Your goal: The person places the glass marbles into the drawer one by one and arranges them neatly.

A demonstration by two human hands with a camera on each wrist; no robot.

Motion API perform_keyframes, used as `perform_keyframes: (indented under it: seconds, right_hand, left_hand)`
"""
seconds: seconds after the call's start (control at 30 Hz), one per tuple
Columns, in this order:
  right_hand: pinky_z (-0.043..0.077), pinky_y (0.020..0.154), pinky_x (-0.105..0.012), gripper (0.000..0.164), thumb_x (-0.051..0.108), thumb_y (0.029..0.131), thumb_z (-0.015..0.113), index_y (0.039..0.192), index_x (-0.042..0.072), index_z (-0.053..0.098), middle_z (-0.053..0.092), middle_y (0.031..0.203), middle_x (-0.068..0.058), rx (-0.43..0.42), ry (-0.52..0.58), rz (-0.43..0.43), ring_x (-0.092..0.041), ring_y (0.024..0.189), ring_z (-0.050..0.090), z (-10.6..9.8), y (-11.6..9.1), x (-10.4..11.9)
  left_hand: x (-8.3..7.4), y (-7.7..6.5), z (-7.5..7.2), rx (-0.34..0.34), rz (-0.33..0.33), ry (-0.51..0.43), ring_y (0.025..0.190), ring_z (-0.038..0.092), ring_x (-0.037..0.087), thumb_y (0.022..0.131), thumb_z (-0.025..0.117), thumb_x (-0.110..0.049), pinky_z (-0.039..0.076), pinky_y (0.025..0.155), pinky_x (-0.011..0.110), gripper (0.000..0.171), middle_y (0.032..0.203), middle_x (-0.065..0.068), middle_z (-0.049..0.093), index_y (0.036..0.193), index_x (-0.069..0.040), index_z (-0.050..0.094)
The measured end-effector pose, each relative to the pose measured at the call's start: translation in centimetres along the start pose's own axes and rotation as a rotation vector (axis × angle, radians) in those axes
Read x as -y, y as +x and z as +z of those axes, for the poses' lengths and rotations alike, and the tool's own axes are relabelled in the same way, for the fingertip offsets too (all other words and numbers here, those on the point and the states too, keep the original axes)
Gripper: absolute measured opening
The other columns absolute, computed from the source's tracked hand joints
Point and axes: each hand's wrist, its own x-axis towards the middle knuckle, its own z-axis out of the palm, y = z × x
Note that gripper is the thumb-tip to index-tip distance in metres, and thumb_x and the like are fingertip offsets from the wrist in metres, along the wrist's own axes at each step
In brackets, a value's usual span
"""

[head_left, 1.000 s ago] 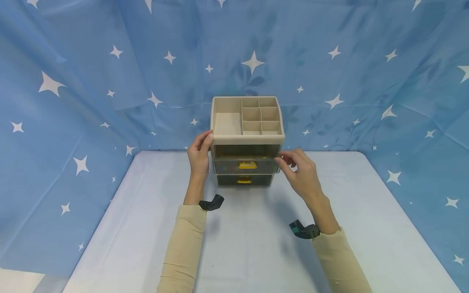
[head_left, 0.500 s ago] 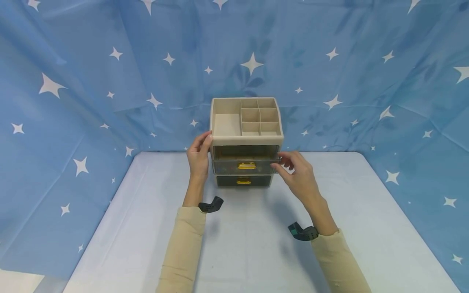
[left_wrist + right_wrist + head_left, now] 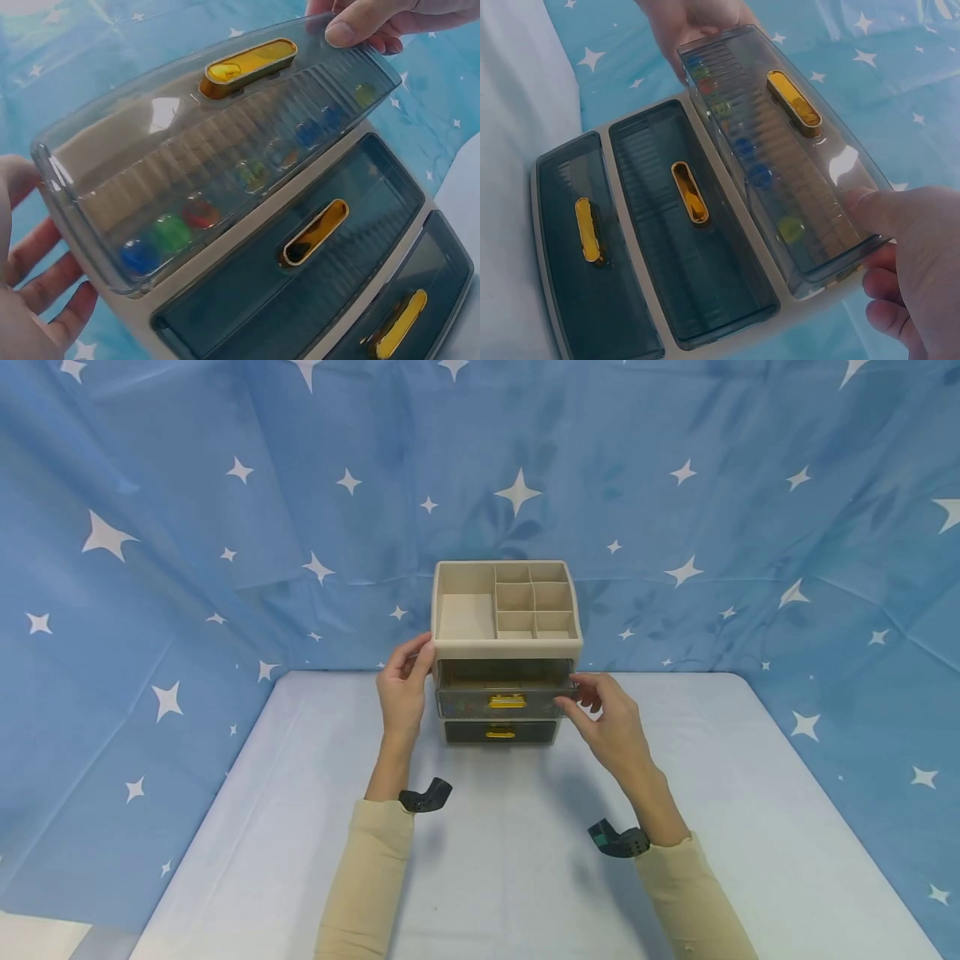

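Observation:
A small beige desktop drawer cabinet [image 3: 508,649] has three smoky transparent drawers with gold handles. Its top drawer [image 3: 468,703] is pulled partway out. Several coloured glass-like balls [image 3: 171,232] lie along the front of that drawer, seen through its panel. My right hand [image 3: 611,722] pinches the drawer's right edge, thumb on the front panel and fingers behind it. My left hand [image 3: 402,693] is at the cabinet's upper left side, fingertips right at its edge. In the left wrist view, the fingers [image 3: 45,266] of that hand are spread loosely beside the drawer.
The middle drawer [image 3: 232,292] and the bottom drawer [image 3: 604,300] are closed. Divided compartments [image 3: 534,599] form the cabinet's top. The cabinet stands at the back of a white-covered table [image 3: 495,860], close to a blue curtain [image 3: 330,527] with white stars.
My right thumb has slid from the drawer's side edge onto its front panel. My left hand has shifted slightly left and towards me. The drawer stays about as far out as before.

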Motion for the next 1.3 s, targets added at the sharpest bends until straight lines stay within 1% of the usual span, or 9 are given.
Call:
perform_keyframes:
  seconds: [0.13,0.2,0.33,0.47,0.6,0.73,0.97,1.13,1.3]
  right_hand:
    - [0.045,0.067,-0.022,0.041,0.01,0.082,0.083,0.117,-0.001,0.063,0.065,0.089,-0.011,-0.002,-0.002,0.007,-0.018,0.076,0.055,0.1,-0.1,0.0]
    - [0.046,0.066,-0.023,0.041,0.009,0.081,0.083,0.116,-0.002,0.063,0.064,0.088,-0.011,-0.005,0.001,0.006,-0.018,0.076,0.055,0.2,-0.1,-0.1]
    - [0.046,0.066,-0.025,0.042,0.008,0.081,0.083,0.115,-0.003,0.063,0.064,0.086,-0.012,-0.018,0.017,-0.003,-0.02,0.075,0.055,0.3,0.1,-0.3]
    - [0.047,0.065,-0.028,0.041,0.007,0.08,0.083,0.114,-0.004,0.063,0.064,0.085,-0.012,-0.026,0.034,-0.01,-0.021,0.074,0.056,0.4,0.2,-0.5]
    - [0.048,0.064,-0.03,0.041,0.008,0.081,0.083,0.114,-0.004,0.063,0.064,0.085,-0.012,-0.029,0.042,-0.012,-0.02,0.074,0.056,0.6,0.2,-0.7]
    - [0.048,0.064,-0.03,0.041,0.008,0.081,0.083,0.115,-0.004,0.063,0.064,0.085,-0.011,-0.029,0.041,-0.007,-0.02,0.074,0.056,0.7,0.3,-0.8]
    - [0.038,0.068,-0.011,0.053,0.01,0.08,0.084,0.122,-0.005,0.056,0.062,0.084,-0.013,-0.041,0.061,0.047,-0.021,0.074,0.056,1.0,0.5,-0.9]
    - [0.042,0.068,-0.022,0.058,0.011,0.08,0.084,0.126,-0.008,0.053,0.063,0.094,-0.018,-0.112,0.069,0.037,-0.026,0.078,0.057,1.7,0.7,-1.2]
    - [0.042,0.07,-0.025,0.066,0.013,0.08,0.084,0.133,-0.007,0.051,0.06,0.114,-0.023,-0.156,0.04,0.04,-0.029,0.086,0.056,2.1,1.2,-1.6]
  left_hand:
    - [0.3,-0.1,-0.6,0.046,0.014,0.022,0.101,0.066,0.009,0.096,0.068,-0.015,0.054,0.093,0.028,0.034,0.113,-0.004,0.067,0.128,-0.003,0.065]
    - [0.2,-0.4,-1.0,0.103,0.018,0.013,0.111,0.064,0.014,0.094,0.07,-0.011,0.052,0.098,0.025,0.04,0.122,0.004,0.066,0.132,-0.003,0.062]
    - [0.1,-0.9,-2.0,0.246,0.025,-0.013,0.131,0.055,0.024,0.087,0.077,-0.007,0.045,0.111,0.03,0.062,0.141,0.016,0.056,0.143,-0.004,0.05]
    - [0.4,-1.2,-2.6,0.335,0.044,0.006,0.14,0.047,0.029,0.079,0.084,-0.012,0.039,0.116,0.033,0.083,0.15,0.016,0.048,0.15,-0.005,0.042]
    - [0.7,-1.5,-2.8,0.373,0.044,0.023,0.141,0.045,0.029,0.078,0.083,-0.003,0.038,0.116,0.034,0.087,0.153,0.014,0.045,0.152,-0.007,0.039]
    - [1.0,-1.6,-2.8,0.369,0.031,0.032,0.141,0.045,0.028,0.08,0.078,0.008,0.038,0.117,0.037,0.085,0.153,0.013,0.045,0.153,-0.009,0.038]
    - [1.1,-1.5,-2.5,0.31,0.047,0.097,0.135,0.051,0.027,0.082,0.079,0.003,0.043,0.113,0.038,0.079,0.147,0.013,0.051,0.151,-0.01,0.043]
    - [0.0,-1.9,-1.7,0.232,0.026,0.138,0.128,0.054,0.033,0.082,0.078,0.003,0.043,0.111,0.047,0.071,0.14,0.021,0.053,0.146,-0.001,0.047]
    - [-1.3,-2.2,-0.9,0.184,0.053,0.215,0.119,0.057,0.034,0.083,0.079,0.0,0.048,0.106,0.049,0.063,0.131,0.024,0.054,0.14,0.004,0.053]
